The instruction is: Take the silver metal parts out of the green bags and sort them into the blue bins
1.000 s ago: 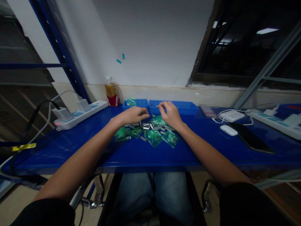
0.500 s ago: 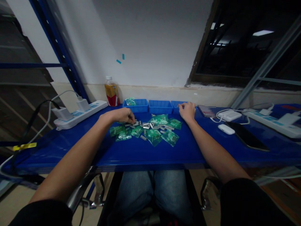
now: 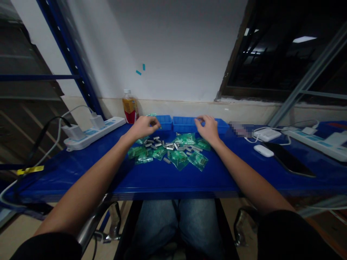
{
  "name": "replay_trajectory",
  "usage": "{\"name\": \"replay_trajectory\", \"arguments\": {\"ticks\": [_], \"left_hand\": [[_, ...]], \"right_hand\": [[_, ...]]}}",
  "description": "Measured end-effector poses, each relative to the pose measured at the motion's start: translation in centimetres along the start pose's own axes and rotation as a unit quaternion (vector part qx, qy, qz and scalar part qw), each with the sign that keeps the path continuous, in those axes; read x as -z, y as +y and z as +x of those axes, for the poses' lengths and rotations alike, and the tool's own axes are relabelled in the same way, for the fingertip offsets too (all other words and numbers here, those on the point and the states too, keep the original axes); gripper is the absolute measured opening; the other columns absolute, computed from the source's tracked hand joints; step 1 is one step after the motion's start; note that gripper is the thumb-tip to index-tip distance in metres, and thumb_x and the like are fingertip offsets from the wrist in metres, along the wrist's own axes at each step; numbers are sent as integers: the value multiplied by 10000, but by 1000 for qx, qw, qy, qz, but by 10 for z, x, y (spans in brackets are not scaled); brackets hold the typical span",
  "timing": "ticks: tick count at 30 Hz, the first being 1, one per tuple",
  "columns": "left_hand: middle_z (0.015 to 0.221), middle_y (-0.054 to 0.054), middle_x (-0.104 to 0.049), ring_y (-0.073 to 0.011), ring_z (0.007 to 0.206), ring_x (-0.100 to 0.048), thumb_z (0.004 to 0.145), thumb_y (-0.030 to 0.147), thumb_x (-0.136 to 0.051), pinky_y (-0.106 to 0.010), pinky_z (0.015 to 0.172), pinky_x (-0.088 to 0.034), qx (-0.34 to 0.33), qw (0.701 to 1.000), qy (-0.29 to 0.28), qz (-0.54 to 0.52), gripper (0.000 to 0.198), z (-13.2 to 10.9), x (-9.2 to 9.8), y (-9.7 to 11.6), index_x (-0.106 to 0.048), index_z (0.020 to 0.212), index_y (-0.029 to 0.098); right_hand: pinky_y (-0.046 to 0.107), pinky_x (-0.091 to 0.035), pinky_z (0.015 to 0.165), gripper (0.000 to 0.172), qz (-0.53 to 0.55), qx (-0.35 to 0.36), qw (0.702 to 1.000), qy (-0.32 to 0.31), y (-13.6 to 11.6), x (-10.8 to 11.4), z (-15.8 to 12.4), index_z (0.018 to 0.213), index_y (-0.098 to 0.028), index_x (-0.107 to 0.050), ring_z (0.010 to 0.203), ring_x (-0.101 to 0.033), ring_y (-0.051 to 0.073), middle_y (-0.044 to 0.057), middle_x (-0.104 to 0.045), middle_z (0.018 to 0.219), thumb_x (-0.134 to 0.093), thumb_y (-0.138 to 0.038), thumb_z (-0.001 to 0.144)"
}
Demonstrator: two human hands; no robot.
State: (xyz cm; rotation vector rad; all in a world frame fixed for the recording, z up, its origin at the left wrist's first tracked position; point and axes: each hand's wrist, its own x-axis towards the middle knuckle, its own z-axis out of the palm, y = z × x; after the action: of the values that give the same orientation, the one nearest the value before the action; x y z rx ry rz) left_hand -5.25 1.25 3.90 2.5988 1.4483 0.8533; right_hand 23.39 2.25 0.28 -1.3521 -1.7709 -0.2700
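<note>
My left hand (image 3: 146,127) is raised over the left side of the pile, in front of the left blue bin (image 3: 166,122). Its thumb and forefinger are pinched together; a tiny bright speck shows at their tips, too small to name. My right hand (image 3: 208,127) hovers in front of the middle blue bin (image 3: 184,124) and the right blue bin (image 3: 222,126), thumb and fingers apart, with nothing visible between them. Below both hands lie small silvery metal pieces (image 3: 167,160) among clear bags with green contents (image 3: 197,159).
A drink bottle (image 3: 130,107) stands by the wall, beside a white power strip (image 3: 94,133). To the right are a black phone (image 3: 288,159), a white case (image 3: 263,151), a white charger with cables (image 3: 268,134) and another power strip (image 3: 320,143).
My left hand has lifted from the metal pieces and moved up toward the left bin. My right hand has drawn left from the right bin toward the middle one.
</note>
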Motion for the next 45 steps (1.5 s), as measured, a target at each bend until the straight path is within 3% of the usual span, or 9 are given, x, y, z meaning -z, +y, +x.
{"name": "replay_trajectory", "arguments": {"ticks": [4,8,14,20,24,33,38,41,45], "left_hand": [[759,-41,-682,-138,689,-597,759,242,-525,-232,650,-436,9,992,94,-85,165,-2,-15,31,-646,746,130],[707,-32,-660,-126,658,-585,728,192,-530,-222,617,-433,26,978,102,-179,94,-4,-31,50,-596,697,131],[672,-33,-638,-118,627,-579,771,277,-564,-220,591,-448,34,952,105,-285,169,-4,-38,53,-560,694,126],[918,-63,-687,-138,801,-627,864,252,-481,-239,690,-469,-82,974,125,-172,264,-12,-37,58,-612,1062,138],[903,-74,-683,-146,791,-617,851,234,-494,-250,689,-470,-136,978,120,-104,248,-13,-41,60,-626,1034,130],[890,-60,-686,-147,762,-600,894,295,-434,-258,680,-439,-83,985,94,-120,280,-13,-38,60,-652,965,135],[832,-57,-684,-151,742,-606,911,330,-383,-254,687,-457,-33,975,50,-214,334,-9,-44,59,-646,932,125],[882,-64,-690,-167,831,-623,927,330,-339,-274,769,-470,-29,978,22,-205,363,5,-55,46,-640,981,135],[1071,-106,-658,-208,1009,-593,867,174,-399,-307,906,-426,-88,994,-57,-30,317,31,-76,26,-640,1070,136]], "right_hand": [[361,-357,794,298,79,148,985,-36,-59,-11,-20,1067,-166,-564,869,-536,236,63,-626,860,-550,-352,835],[351,-380,770,176,106,178,977,-42,-77,-20,-33,1001,-168,-557,873,-534,237,81,-617,876,-495,-213,843],[328,-391,761,117,109,169,979,-21,-72,-13,-30,907,-180,-571,829,-535,215,64,-608,821,-468,-206,858],[306,-359,711,251,99,134,986,-6,-70,-7,-26,713,-192,-553,732,-513,178,31,-559,699,-430,-301,902],[297,-329,665,365,106,137,985,-20,-66,-8,-24,588,-196,-466,657,-467,154,17,-503,625,-377,-305,925],[319,-405,753,145,164,152,974,-27,-63,-4,-24,960,-193,-549,788,-539,186,37,-579,790,-492,-287,866],[335,-414,795,134,159,205,964,-56,-62,3,-20,921,-197,-576,857,-536,194,55,-595,863,-454,-232,876],[349,-405,814,173,116,179,977,-22,-46,2,-7,867,-190,-601,870,-526,208,64,-592,844,-462,-291,882],[402,-377,859,231,-4,41,998,38,5,0,15,788,-168,-639,909,-500,254,105,-595,858,-480,-323,853]]}}
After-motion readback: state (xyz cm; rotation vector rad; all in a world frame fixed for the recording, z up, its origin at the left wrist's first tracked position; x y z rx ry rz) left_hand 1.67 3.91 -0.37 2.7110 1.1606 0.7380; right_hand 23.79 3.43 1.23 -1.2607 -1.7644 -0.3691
